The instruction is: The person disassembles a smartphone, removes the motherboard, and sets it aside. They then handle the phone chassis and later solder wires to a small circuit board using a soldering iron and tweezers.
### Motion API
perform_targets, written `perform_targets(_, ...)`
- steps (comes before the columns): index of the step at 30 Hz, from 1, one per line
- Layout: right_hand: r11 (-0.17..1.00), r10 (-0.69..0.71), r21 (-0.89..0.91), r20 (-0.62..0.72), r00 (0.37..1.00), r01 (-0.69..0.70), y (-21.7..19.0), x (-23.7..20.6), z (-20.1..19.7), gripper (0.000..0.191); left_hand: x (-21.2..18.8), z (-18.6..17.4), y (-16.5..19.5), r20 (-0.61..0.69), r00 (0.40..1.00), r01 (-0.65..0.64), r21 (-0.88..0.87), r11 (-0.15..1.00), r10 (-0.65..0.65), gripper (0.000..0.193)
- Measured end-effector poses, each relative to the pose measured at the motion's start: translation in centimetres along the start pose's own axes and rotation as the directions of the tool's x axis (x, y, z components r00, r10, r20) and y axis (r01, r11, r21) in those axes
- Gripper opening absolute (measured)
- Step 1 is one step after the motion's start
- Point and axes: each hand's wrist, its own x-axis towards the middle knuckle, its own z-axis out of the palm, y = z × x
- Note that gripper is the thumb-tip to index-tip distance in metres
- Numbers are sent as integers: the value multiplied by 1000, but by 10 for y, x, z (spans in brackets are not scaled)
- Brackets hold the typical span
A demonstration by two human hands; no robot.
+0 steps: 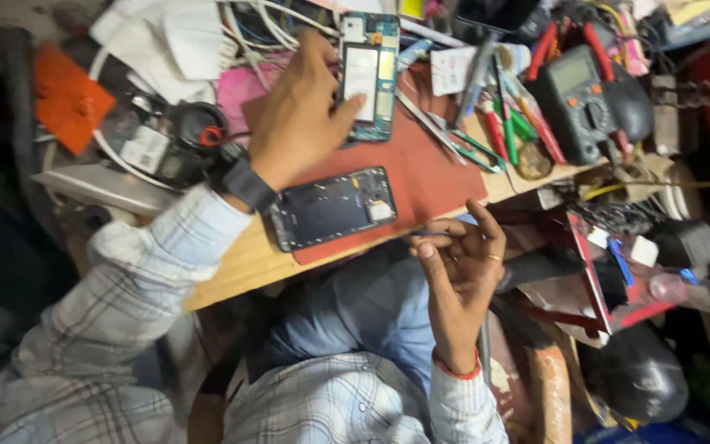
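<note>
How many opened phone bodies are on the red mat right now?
2. One opened phone with its board exposed lies at the mat's far edge under the left hand; the dark phone frame lies nearer. Clutter may hide others.

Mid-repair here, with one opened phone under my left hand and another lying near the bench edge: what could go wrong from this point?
1. The dark opened phone frame lies close to the wooden bench's front edge; a sleeve could knock it off.
2. The left hand rests on the opened phone with exposed circuit board; pressure might damage parts.
3. Metal tweezers and green-handled screwdrivers crowd nearby and could snag.
</note>
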Motion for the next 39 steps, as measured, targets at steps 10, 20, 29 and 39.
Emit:
perform_targets(10, 998, -31, 56, -46, 998, 33, 2, 6, -21, 61, 16, 14, -20, 1, 998, 64, 24, 998, -64, 70)
perform_targets(20, 998, -44, 40, -37, 998, 45, -4, 11, -24, 51, 13, -16, -4, 148, 980, 192, -556, 808, -131, 43)
perform_targets(29, 977, 95, 184, 52, 994, -103, -8, -9, -31, 40, -104, -24, 119, 431, 864, 504, -748, 432, -260, 40)
perform_targets(39, 963, 249, 97, 24, 968, -250, -20, -54, -45, 45, -131, -6, 122, 441, 894, 376, -837, 399, 82, 52)
